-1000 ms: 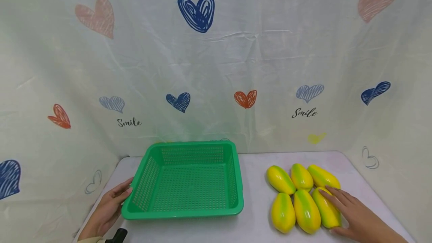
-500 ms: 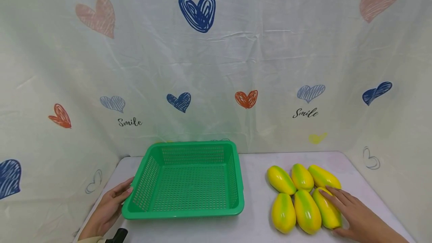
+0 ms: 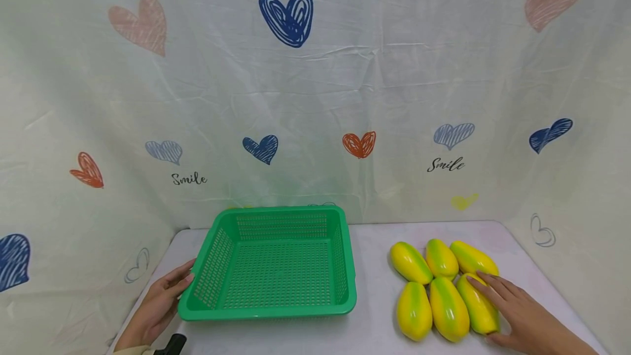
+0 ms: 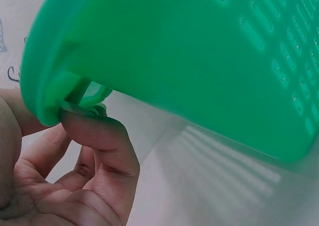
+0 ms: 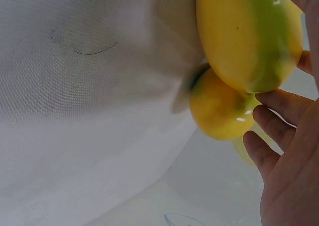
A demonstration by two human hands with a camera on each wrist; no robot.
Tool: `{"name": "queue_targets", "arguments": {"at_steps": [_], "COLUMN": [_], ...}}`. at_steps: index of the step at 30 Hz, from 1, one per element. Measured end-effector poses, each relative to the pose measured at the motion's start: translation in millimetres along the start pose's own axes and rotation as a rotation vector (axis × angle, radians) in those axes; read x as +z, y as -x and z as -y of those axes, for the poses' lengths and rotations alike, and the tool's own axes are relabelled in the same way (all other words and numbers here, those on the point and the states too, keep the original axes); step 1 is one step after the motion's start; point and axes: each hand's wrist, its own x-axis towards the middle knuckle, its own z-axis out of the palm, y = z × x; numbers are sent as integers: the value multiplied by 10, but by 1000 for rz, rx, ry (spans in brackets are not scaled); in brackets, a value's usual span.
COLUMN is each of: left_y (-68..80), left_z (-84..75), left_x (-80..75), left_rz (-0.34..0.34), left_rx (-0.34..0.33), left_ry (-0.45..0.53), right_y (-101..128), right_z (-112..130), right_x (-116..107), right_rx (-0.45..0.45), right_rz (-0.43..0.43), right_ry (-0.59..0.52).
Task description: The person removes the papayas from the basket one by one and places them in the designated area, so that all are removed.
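A green plastic basket (image 3: 268,314) with slotted walls sits left of centre in the head view, nothing inside it. My left hand (image 3: 158,305) pinches its left rim; in the left wrist view a curled finger (image 4: 102,136) reaches under the rim. To the right lie several glossy yellow fruits with green stripes, like mangoes or papayas, in two rows. My right hand (image 3: 522,311) spreads over the front right fruit (image 3: 478,305), fingertips on its upper end and thumb beside its lower end. In the right wrist view its fingers (image 5: 281,131) are extended rather than wrapped round.
The table (image 3: 374,267) has a white cover. A pale curtain (image 3: 315,92) printed with hearts stands behind it and along both sides. Other fruits, such as the front middle one (image 3: 448,308) and back right one (image 3: 473,258), lie close together. Something black (image 3: 172,343) shows by my left wrist.
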Motion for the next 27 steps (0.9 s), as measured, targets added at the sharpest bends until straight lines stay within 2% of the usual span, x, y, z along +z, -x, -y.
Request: {"name": "queue_targets", "arguments": {"at_steps": [14, 27], "left_y": [-6, -7], "left_z": [-13, -9], "left_x": [3, -1], "left_rz": [6, 6], "left_rx": [-5, -12], "left_ry": [-12, -11], "right_y": [5, 18], "right_z": [19, 83], "right_x": [-34, -232], "right_rx": [-10, -31], "right_rz": [-7, -55], "right_ry": [-3, -37]}}
